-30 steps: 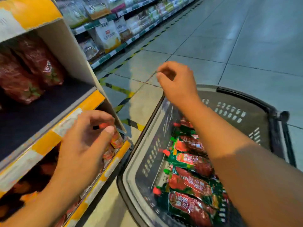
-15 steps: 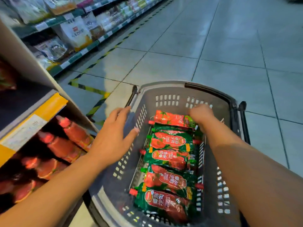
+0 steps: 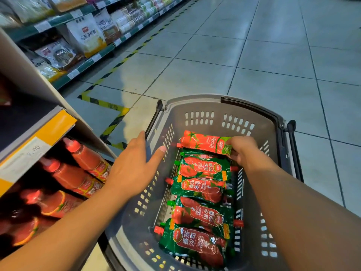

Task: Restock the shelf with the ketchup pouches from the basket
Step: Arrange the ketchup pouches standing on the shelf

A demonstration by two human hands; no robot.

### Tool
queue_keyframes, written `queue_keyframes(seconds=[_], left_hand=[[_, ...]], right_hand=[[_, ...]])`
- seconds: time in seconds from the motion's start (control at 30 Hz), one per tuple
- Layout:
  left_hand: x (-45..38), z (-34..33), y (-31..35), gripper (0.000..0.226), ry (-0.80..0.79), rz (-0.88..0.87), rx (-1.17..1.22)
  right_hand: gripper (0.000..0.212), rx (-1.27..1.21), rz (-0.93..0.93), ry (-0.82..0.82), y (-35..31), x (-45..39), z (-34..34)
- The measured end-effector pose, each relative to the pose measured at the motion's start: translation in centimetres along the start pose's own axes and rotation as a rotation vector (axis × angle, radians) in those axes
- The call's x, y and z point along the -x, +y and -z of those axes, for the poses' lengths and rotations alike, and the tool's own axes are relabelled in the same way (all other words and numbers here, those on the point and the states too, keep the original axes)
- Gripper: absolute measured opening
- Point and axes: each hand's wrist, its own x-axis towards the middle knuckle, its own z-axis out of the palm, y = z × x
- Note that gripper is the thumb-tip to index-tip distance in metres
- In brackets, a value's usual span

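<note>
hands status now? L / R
Left hand: open, fingers straight, over the basket near its left rim, holding nothing.
Right hand: pinching the green end of the top ketchup pouch.

Basket [image 3: 197, 106] open above; ketchup pouches [image 3: 203, 188] cover its floor.

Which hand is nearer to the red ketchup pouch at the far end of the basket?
Right. The right hand pinches the green end of the red ketchup pouch. The left hand is open over the basket's left rim, apart from that pouch.
</note>
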Motion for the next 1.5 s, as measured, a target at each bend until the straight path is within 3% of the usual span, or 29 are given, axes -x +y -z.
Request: queue_keyframes(seconds=[0.1,0.23,0.43,0.53,0.7,0.87,1.07,1.2,1.33,1.4,1.5], left_hand=[[0.0,0.0,0.0,0.087,0.005,-0.007,-0.009],[-0.1,-0.1,-0.2,0.085,0.011,-0.019,-0.02],[0.1,0.1,0.3,0.087,0.006,-0.003,0.002],[0.3,0.3,0.1,0.086,0.027,-0.017,0.047],[0.9,1.2,-0.5,0.084,0.084,-0.082,0.473],[2.9,4.2,0.3,0.064,0.176,-0.148,0.841],[6.8,7.1,-0.5,0.046,0.22,-0.007,1.059],[9.1,8.9,-3.1,0.044,0.292,0.126,1.139],[11.0,11.7,-6.4,0.034,0.354,0.303,1.275],[11.4,13.5,-8.3,0.027,0.366,0.391,1.302],[11.6,16.1,-10.8,0.031,0.402,0.477,1.277]], right_hand=[[0.029,-0.059,-0.041,-0.065,-0.3,0.7,-0.3],[0.025,0.049,0.01,-0.085,-0.8,1.8,-1.0],[0.019,0.301,0.437,-0.066,-5.6,6.9,-2.3],[0.01,0.447,0.683,-0.156,-8.1,10.8,-2.4],[0.019,0.468,0.864,-0.428,-11.5,16.4,-2.7],[0.017,0.256,0.917,-0.759,-12.2,21.3,-5.7],[0.012,0.042,0.917,-0.933,-10.6,25.2,-10.4],[0.03,0.098,1.075,-0.896,-9.2,24.8,-13.4],[0.031,0.49,1.287,-0.663,-6.7,20.7,-15.5],[0.033,0.764,1.319,-0.68,-4.2,18.9,-16.2],[0.082,1.232,1.421,-0.681,-0.8,16.7,-16.7]])
